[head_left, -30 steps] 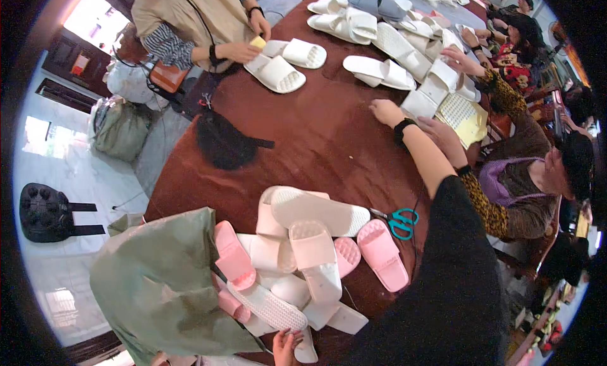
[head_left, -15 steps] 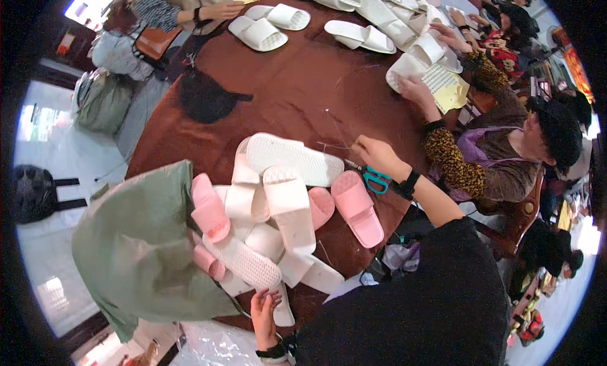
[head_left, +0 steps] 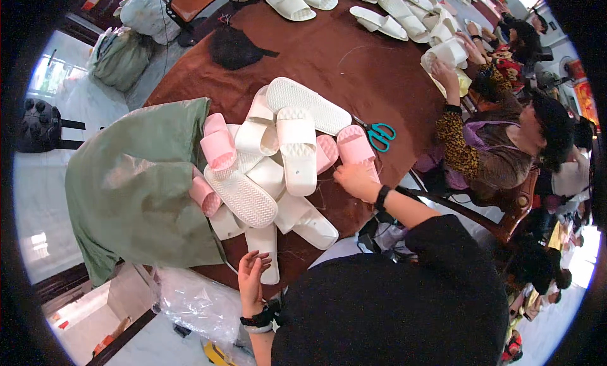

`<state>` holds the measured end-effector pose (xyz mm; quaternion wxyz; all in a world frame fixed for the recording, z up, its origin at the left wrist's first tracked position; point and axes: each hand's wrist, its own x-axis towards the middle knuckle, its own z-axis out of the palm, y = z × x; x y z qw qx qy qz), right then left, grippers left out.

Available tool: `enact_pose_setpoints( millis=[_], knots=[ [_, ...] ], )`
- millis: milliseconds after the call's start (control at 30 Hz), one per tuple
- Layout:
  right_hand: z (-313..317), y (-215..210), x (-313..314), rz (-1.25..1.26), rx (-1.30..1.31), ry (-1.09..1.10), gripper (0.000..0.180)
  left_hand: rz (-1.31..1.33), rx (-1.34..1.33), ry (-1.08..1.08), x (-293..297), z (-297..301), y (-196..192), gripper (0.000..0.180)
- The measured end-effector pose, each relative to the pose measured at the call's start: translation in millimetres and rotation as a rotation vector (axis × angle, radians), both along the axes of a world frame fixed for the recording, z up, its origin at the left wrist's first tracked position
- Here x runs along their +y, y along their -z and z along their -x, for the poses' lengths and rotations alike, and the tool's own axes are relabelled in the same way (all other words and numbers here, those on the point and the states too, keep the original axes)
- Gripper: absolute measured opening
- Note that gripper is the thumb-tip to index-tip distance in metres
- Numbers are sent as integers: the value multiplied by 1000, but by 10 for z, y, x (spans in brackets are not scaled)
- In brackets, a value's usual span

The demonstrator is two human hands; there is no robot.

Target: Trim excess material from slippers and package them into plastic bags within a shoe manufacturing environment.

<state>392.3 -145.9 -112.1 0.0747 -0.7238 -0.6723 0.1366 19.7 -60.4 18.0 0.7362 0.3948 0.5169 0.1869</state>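
A loose pile of white and pink slippers lies on the brown-covered table. My right hand is over the heel end of a pink slipper at the pile's right side. Its fingers are drawn together, and what they pinch, if anything, is hidden. Teal-handled scissors rest just beyond that slipper. My left hand is raised beside a white slipper at the near edge, fingers loosely bent and apart, holding nothing. A white slipper lies across the top of the pile, near an overturned white one.
A green sack drapes over the table's left edge, against the pile. A black cap-like object lies farther back. At right, a co-worker's hand is at a white slipper. Clear plastic wrap sits below the near edge.
My right hand has come back from beside the scissors to the pink slipper's heel. The whole view has shifted, so the table sits higher. My left hand stays near the pile's front.
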Motion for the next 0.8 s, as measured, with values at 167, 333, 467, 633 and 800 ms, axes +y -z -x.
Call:
enact_pose_setpoints(
  millis=[167,333,467,633,800],
  knots=[
    [641,-440,54,128,600,54,18,-37,-87,18,8,309,39,27],
    [379,-955,282,-113,664,82,19,-85,-101,-50,34,492,70,27],
    [347,-1419,606,295,944,23,25,-94,-114,-50,41,497,44,28],
    [649,-1097,798,250,1576,381,25,-90,-124,-27,108,218,40,28],
    [375,-842,839,21,1033,310,31,-140,-125,65,249,-209,-98,28]
  ],
)
